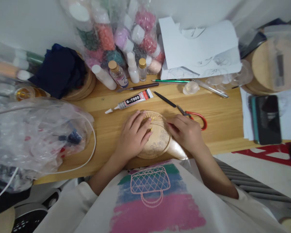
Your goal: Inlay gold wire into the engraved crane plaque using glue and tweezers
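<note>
A round wooden disc [156, 147] with a raised rim and fine line drawings lies at the table's front edge. Gold wire or thread [149, 119] shows on its upper left part, partly under my fingers. My left hand [133, 137] rests over the disc's left side, fingers stretched out and slightly apart. At the right rim is my right hand [185, 131], fingers bent and pressed together; whatever lies between the fingertips is hidden. Just beyond it are red-handled pliers [196, 118] and black tweezers [165, 99]. A B-7000 glue tube [133, 99] lies behind the disc.
Small bottles [118, 74], a brown-handled tool [144, 86] and a green pencil [171, 81] lie toward the back. Bagged jars [106, 35] and paper sheets [201, 48] stand behind. A plastic bag [38, 136] with a white cable is left; a phone [269, 119] is right.
</note>
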Demonstrator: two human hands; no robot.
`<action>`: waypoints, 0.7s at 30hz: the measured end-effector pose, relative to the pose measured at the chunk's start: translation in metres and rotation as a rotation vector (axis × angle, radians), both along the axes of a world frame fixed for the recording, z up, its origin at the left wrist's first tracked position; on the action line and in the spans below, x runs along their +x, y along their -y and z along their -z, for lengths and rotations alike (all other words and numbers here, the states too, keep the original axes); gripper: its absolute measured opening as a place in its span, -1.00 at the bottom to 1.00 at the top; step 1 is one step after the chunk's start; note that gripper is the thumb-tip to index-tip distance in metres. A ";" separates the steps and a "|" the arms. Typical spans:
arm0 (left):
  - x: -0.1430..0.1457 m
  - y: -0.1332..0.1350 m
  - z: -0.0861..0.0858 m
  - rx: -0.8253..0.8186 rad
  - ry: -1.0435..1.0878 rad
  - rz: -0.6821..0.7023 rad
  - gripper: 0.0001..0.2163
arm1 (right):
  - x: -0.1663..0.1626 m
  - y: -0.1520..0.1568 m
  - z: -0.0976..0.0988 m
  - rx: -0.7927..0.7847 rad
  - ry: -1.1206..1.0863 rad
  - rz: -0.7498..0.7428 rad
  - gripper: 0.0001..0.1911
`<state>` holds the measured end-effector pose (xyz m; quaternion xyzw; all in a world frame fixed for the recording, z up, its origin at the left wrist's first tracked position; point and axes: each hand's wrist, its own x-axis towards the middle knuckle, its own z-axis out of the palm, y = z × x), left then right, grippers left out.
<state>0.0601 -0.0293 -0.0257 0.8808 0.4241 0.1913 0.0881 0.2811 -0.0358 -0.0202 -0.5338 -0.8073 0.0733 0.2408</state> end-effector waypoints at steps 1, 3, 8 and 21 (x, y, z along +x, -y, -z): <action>0.000 0.000 0.000 0.000 -0.001 0.002 -0.69 | 0.000 0.000 0.000 0.007 -0.003 -0.001 -0.78; 0.000 0.000 0.000 0.001 0.004 0.010 -0.69 | 0.000 0.000 0.000 0.015 0.002 0.000 -0.79; 0.000 0.000 0.001 -0.021 0.024 0.013 -0.68 | 0.000 0.000 0.001 0.036 -0.003 0.000 -0.81; 0.000 0.001 0.003 -0.014 0.022 -0.010 -0.69 | 0.001 0.001 0.006 0.027 -0.013 -0.004 -0.78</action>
